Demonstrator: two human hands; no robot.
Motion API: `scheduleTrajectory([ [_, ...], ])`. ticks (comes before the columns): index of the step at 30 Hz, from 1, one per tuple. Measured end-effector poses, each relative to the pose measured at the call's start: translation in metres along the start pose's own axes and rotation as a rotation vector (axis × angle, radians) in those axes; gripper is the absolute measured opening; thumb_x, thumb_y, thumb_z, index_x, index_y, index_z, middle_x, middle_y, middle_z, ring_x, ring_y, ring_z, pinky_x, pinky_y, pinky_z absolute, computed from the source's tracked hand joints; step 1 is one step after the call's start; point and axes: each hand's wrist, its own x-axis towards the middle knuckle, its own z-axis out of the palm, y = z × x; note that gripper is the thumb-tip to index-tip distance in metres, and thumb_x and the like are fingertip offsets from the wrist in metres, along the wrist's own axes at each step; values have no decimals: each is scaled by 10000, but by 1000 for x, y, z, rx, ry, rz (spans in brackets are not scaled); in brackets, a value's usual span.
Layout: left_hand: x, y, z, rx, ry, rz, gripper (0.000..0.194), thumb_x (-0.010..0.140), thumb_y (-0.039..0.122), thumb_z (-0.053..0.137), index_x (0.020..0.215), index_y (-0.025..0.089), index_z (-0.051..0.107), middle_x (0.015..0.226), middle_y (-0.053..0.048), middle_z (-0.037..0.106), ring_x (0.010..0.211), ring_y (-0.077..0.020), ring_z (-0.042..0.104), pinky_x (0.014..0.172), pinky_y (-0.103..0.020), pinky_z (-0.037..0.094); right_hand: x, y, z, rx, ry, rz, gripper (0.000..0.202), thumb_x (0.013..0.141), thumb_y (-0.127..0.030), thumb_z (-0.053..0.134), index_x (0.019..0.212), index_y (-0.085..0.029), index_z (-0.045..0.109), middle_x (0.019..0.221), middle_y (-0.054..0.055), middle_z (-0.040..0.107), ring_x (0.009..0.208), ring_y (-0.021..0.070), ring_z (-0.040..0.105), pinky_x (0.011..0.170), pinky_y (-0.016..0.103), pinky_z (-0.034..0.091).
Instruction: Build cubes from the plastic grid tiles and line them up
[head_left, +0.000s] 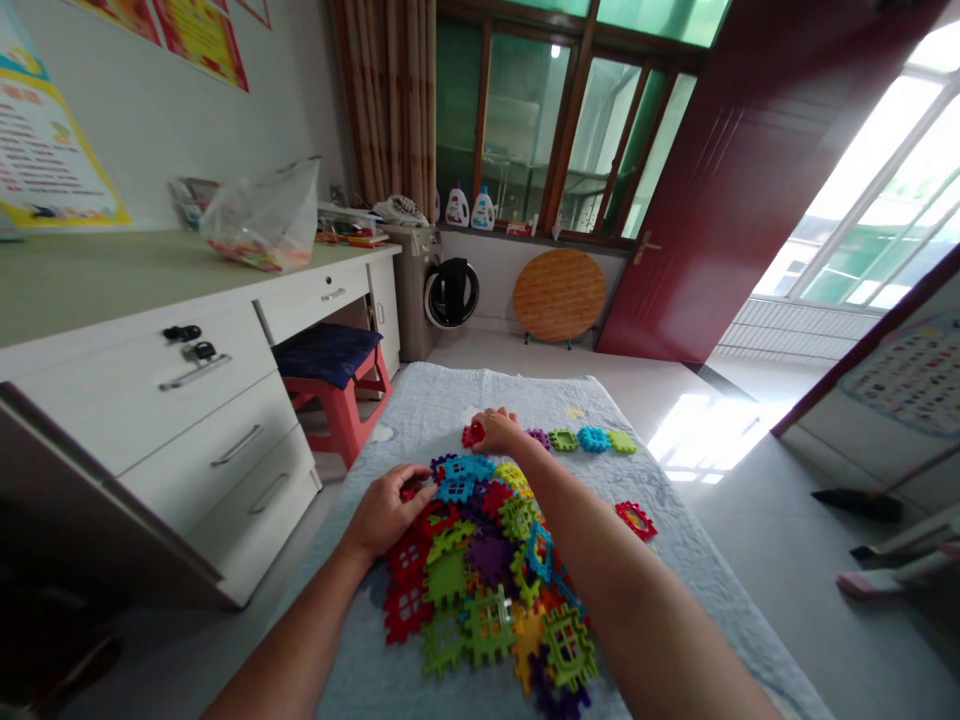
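Observation:
A pile of plastic interlocking building pieces (491,555) in red, green, blue, purple, yellow and orange lies on a cloth-covered surface (442,395). Beyond the pile, my right hand (496,430) has its fingers closed on a red interlocking piece (472,435), at the left end of a row. Along that row to the right are a purple piece (538,438), a dark green piece (563,440), a blue piece (594,439) and a light green piece (622,442). My left hand (390,508) curls at the pile's left edge, around a partly hidden red piece (409,492).
A red-framed piece (635,520) lies apart at the right. Left of the covered surface stand a red stool (337,405) with a dark cushion and a white desk (217,440) bearing a plastic bag (266,220). A washing machine (415,290) and round wooden board (559,293) are behind.

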Motion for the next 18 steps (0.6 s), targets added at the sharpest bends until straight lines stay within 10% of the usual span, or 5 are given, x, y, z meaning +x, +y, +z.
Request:
scheduleTrajectory([
  [18,0,-6,1,32,6,25,381,795,495,535,1004,200,655,1018,-61,703,920,-227,656,854,-333,507,1,10,-13,45,-35,-19,643,615,-404,715,1210,-225,550,1220,94,561,1106,325,453,857,404,369],
])
